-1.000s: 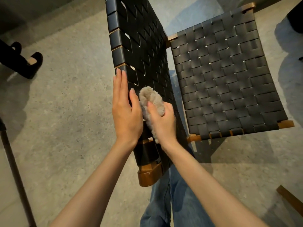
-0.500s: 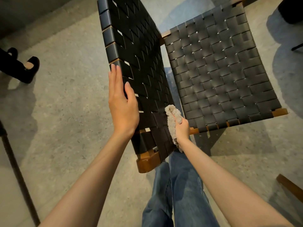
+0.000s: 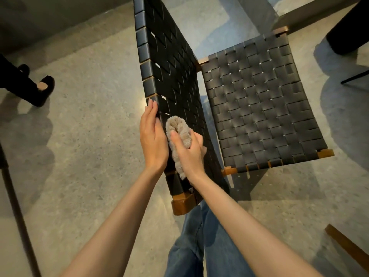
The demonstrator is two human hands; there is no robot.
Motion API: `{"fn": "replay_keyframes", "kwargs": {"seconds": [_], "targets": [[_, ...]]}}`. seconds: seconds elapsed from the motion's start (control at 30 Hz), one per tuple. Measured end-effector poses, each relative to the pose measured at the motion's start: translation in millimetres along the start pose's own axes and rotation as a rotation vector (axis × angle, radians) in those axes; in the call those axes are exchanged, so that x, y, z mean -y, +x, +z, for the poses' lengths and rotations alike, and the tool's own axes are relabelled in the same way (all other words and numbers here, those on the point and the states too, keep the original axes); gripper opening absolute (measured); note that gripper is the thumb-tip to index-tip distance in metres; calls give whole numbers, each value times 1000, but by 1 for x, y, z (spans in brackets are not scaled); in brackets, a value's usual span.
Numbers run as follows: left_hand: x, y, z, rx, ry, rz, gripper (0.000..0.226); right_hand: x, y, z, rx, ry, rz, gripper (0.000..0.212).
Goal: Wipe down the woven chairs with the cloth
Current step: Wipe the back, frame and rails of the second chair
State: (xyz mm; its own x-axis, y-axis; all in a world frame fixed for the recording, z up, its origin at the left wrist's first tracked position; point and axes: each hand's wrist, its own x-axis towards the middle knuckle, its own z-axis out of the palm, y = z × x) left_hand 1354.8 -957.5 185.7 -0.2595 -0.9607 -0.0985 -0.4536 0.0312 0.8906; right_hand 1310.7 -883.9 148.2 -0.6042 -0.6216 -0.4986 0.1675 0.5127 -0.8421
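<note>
A chair of black woven straps on a brown wooden frame stands in front of me, its backrest [image 3: 167,62] rising toward the camera and its seat [image 3: 261,108] spread out to the right. My right hand [image 3: 188,151] grips a fluffy beige cloth [image 3: 177,132] and presses it against the lower part of the backrest. My left hand [image 3: 152,136] lies flat with straight fingers against the backrest's left edge, just left of the cloth.
The floor is grey speckled concrete. Another person's foot in a black shoe [image 3: 43,87] is at the left. A dark pole [image 3: 16,208] runs along the lower left. A wooden piece [image 3: 347,246] shows at the lower right, dark furniture [image 3: 349,27] at the upper right.
My right hand has carried the cloth from the backrest's lower right edge back up and left, beside my left hand. The left hand stays on the backrest's left edge.
</note>
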Motion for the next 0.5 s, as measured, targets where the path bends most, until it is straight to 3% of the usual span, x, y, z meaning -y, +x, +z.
{"fn": "replay_keyframes", "kwargs": {"seconds": [0.23, 0.5], "targets": [[-6, 48, -9, -35, 79, 28, 42, 54, 73, 33, -75, -56, -117, 62], [-6, 112, 11, 48, 245, 3, 47, 29, 145, 30, -172, 52, -53, 41]]}}
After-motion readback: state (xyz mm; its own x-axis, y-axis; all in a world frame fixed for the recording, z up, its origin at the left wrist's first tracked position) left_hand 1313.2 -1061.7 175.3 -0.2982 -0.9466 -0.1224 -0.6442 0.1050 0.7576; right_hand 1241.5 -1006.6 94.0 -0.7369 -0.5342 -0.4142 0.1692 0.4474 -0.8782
